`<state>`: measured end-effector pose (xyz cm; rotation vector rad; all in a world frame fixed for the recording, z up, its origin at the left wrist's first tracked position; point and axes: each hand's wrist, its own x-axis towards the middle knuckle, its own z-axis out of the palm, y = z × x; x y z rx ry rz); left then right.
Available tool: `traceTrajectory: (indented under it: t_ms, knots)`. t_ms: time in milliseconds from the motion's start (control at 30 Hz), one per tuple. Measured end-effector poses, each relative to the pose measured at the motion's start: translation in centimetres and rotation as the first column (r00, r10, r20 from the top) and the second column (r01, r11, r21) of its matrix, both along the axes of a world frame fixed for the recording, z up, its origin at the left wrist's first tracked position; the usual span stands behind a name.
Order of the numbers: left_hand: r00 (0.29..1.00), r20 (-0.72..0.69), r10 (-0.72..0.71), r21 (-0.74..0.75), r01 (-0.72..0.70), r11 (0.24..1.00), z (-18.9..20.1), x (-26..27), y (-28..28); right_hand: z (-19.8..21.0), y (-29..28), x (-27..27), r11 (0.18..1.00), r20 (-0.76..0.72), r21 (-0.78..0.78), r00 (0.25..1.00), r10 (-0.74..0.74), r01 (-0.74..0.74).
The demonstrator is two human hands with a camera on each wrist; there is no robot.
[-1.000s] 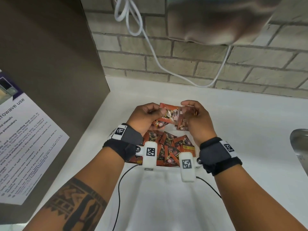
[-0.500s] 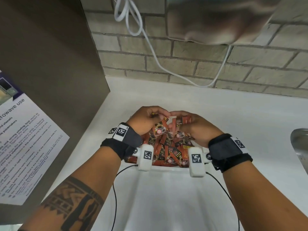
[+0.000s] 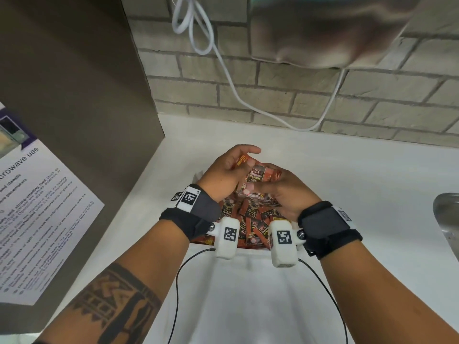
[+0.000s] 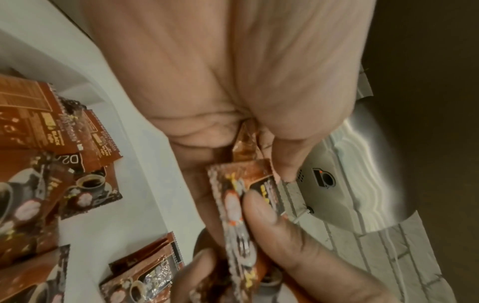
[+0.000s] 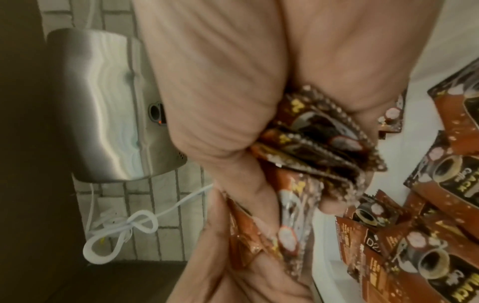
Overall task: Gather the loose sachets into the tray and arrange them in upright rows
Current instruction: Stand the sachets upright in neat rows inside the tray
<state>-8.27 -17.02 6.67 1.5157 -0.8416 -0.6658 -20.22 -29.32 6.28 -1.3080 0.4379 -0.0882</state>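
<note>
head view: left hand (image 3: 224, 173) and right hand (image 3: 280, 188) meeting over the far end of the white tray (image 3: 248, 274), fingers curling round a small bunch of sachets (image 3: 259, 176), lifting it clear of the pile. pile of loose sachets (image 3: 250, 220) lying jumbled and flat inside the tray's far end, under both wrists. tray sitting on the white counter (image 3: 360, 182). brick wall (image 3: 273, 78) standing behind, white cable (image 3: 231, 80) hanging down it. notice sheet (image 3: 37, 214) sticking on the brown panel at left. metal sink edge (image 3: 447, 214) showing at far right.

left wrist view: left hand (image 4: 233, 82) pinching a sachet (image 4: 241, 201) by its top edge between thumb and fingers, other hand's thumb (image 4: 285, 235) pressing on the same sachet. loose sachets (image 4: 51, 164) lying flat on the tray floor (image 4: 134, 215) at left. steel dryer (image 4: 350, 174) hanging on the wall beyond.

right wrist view: right hand (image 5: 233, 92) closing tight on a fanned stack of several sachets (image 5: 324, 143), edges sticking out past the palm; left hand's fingers (image 5: 233, 256) touching the stack from below. more sachets (image 5: 427, 235) lying loose in the tray at right. steel dryer (image 5: 103, 102) and knotted cable (image 5: 124, 225) showing on the wall at left.
</note>
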Motion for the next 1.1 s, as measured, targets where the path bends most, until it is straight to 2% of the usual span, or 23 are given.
traceTrajectory:
  t_ms: [100,233,300,400,533,600,667,800,933,1000,1100]
  knots:
    - [0.989,-0.145,-0.018,0.0,0.018,1.0,0.1,0.4,0.1,0.5,-0.3,-0.3,0.994,0.053,0.103,0.998,-0.031,0.025]
    - [0.98,-0.191,0.056,0.025,-0.053,0.998,0.1,0.9,0.2,0.6,-0.7,-0.2,0.979,0.081,0.191,0.993,-0.091,0.074]
    - [0.981,-0.168,0.098,0.028,-0.095,0.995,-0.2,1.2,0.2,0.3,-1.0,-0.2,0.973,0.065,0.198,0.989,-0.135,0.12]
    - [0.995,-0.061,0.08,-0.044,-0.082,0.996,-0.3,1.3,0.4,0.2,-1.2,-0.2,0.958,0.036,0.202,0.976,-0.215,0.204]
    - [0.994,0.051,0.097,-0.041,-0.095,0.995,-0.7,1.1,0.6,0.4,-0.6,-0.2,0.91,-0.017,0.313,0.959,-0.282,0.273]
    - [0.995,0.08,0.056,-0.024,-0.054,0.998,-0.7,0.8,0.7,0.6,-0.3,-0.1,0.921,-0.017,0.289,0.964,-0.267,0.26]
    - [0.999,0.052,-0.003,-0.005,0.003,1.0,-0.6,0.5,0.7,0.7,-0.2,0.0,0.936,0.014,0.232,0.961,-0.277,0.266]
    - [0.982,-0.173,-0.076,-0.038,0.07,0.997,-0.5,0.3,1.1,1.0,-0.4,-0.2,0.948,0.054,0.09,0.949,-0.309,0.304]
    - [0.996,-0.09,0.001,0.002,-0.001,1.0,-0.3,0.3,1.1,1.2,-0.2,-0.4,0.947,0.072,0.027,0.944,-0.322,0.321]
    - [0.994,-0.098,0.048,0.007,-0.048,0.999,-0.3,0.5,1.0,1.4,-0.1,-0.4,0.945,0.081,0.023,0.941,-0.328,0.327]
    - [0.972,-0.155,0.176,-0.018,-0.181,0.983,-0.1,1.1,1.1,1.4,-0.3,-0.8,0.976,0.036,0.005,0.975,-0.218,0.218]
